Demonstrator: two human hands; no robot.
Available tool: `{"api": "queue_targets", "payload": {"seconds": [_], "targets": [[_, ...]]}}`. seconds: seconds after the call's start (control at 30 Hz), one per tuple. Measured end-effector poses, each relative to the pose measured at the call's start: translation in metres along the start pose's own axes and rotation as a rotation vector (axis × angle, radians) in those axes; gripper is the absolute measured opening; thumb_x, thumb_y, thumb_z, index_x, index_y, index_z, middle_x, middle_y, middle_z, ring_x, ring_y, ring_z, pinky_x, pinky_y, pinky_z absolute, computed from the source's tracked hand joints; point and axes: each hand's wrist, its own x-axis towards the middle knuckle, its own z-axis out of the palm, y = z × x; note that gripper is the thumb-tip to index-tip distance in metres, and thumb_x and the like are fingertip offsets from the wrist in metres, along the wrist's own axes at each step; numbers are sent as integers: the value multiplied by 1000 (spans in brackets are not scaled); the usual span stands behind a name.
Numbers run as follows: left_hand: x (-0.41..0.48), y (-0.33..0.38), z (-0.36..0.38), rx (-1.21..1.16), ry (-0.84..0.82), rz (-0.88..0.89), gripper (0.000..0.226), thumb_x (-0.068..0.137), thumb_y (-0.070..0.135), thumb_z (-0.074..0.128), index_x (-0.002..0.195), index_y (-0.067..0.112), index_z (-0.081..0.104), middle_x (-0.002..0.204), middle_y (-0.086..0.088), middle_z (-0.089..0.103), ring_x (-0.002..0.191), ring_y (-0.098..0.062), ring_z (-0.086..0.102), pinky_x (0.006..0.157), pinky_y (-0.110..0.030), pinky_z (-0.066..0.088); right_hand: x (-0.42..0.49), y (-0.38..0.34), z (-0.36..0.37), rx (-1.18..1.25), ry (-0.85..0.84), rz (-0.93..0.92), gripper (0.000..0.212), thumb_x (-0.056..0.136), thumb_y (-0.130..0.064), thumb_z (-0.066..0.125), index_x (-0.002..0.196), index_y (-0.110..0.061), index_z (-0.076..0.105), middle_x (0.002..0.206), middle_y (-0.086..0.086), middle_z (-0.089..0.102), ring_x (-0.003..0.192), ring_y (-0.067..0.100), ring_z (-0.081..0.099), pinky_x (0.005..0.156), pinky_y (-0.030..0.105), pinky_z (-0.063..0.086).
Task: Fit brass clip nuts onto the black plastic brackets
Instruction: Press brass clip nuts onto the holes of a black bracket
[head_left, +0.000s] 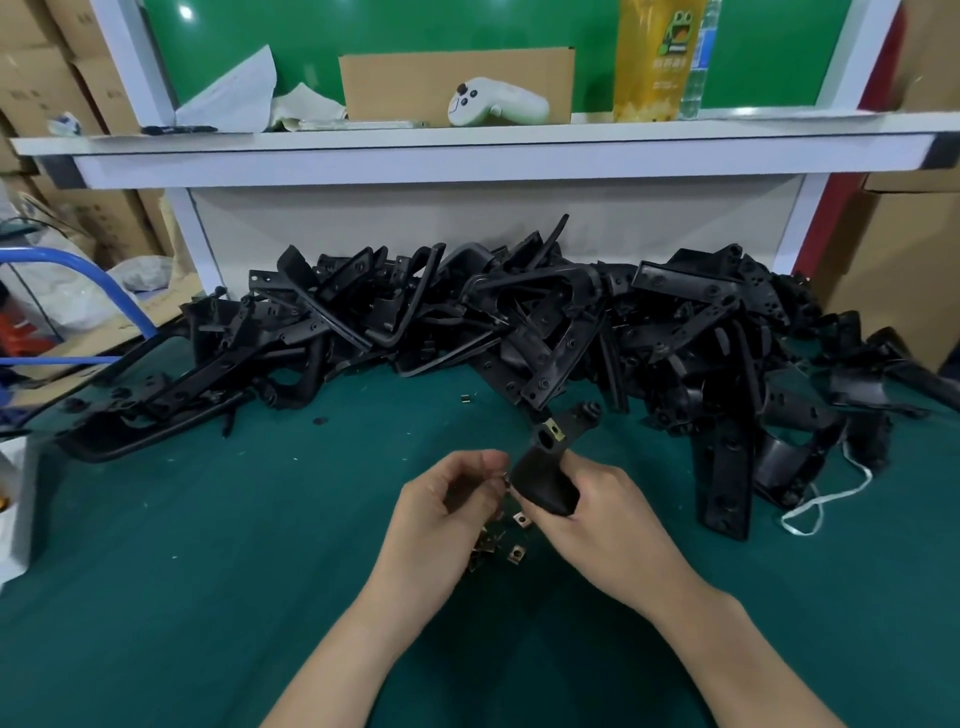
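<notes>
Hands busy near the green worktop's (208, 597) front edge.
Right hand's (597, 514) grip wraps a black plastic bracket (543, 478) bearing one brass clip nut (557, 431); left hand's (441, 504) grip is curled beside it, contents unclear.

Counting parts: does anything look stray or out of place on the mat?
One brass clip nut lies alone beside the bracket heap, well apart from the nut cluster. A white cord trails at right.

A white controller (496, 101), cardboard box (405, 85) and yellow bottle (652, 57) sit on the shelf (467, 139).
</notes>
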Motion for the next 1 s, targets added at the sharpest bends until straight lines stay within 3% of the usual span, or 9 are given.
{"api": "queue_targets", "payload": {"seconds": [0.13, 0.27, 0.33, 0.47, 0.63, 0.8, 0.93, 1.0], "targets": [[-1, 1, -1, 22, 54, 57, 21, 97, 5, 63, 103, 24, 72, 94, 8, 76, 86, -2, 68, 77, -13, 51, 0, 2, 2, 24, -16, 3, 15, 89, -49, 63, 81, -45, 50, 71, -24, 60, 62, 5, 56, 50, 17, 36], [-2, -1, 0, -39, 5, 40, 22, 101, 6, 57, 107, 23, 70, 95, 4, 73, 87, -10, 67, 78, -22, 55, -1, -1, 0, 108, -49, -9, 13, 91, -46, 62, 84, -49, 51, 66, -18, 60, 56, 7, 54, 49, 18, 37], [-2, -1, -1, -80, -72, 29, 23, 102, 8, 55, 112, 22, 70, 95, 2, 72, 89, -12, 67, 79, -25, 56, -1, -2, -4, 192, -33, -8, 8, 92, -51, 59, 90, -45, 55, 67, -10, 61, 57, 10, 55, 50, 24, 41], [-5, 2, -2, 12, -112, 98, 31, 99, 12, 61, 112, 38, 71, 94, 10, 71, 89, -8, 68, 79, -22, 55, -1, -8, -11, 312, -4, -1, 31, 89, -63, 52, 95, -34, 59, 71, 10, 61, 65, 29, 56, 62, 46, 46], [-11, 5, 2, 78, -71, 135, 32, 98, 18, 64, 111, 47, 68, 98, 12, 74, 91, -5, 69, 79, -15, 52, -4, -13, -12, 321, -8, 19, 33, 89, -62, 50, 93, -30, 59, 70, 12, 60, 65, 31, 55, 63, 46, 44], [-15, 7, 11, 183, 18, 202, 24, 98, 28, 61, 109, 48, 67, 80, 16, 69, 66, 0, 60, 61, -9, 44, -4, -14, -16, 312, -7, 51, 32, 96, -55, 50, 87, -26, 58, 70, 16, 55, 62, 34, 49, 58, 43, 39], [-14, 8, 11, 179, 34, 222, 19, 98, 26, 60, 109, 40, 66, 78, 16, 68, 62, 2, 58, 57, -8, 42, -3, -12, -14, 286, -27, 44, 25, 101, -45, 51, 87, -24, 56, 56, 0, 43, 48, 12, 37, 47, 30, 32], [-13, 8, 11, 192, 35, 222, 19, 99, 25, 60, 109, 40, 66, 76, 17, 67, 62, 1, 59, 57, -7, 42, -2, -13, -14, 280, -40, 54, 23, 102, -43, 50, 89, -24, 56, 55, -7, 39, 47, 9, 34, 46, 28, 30]]}}
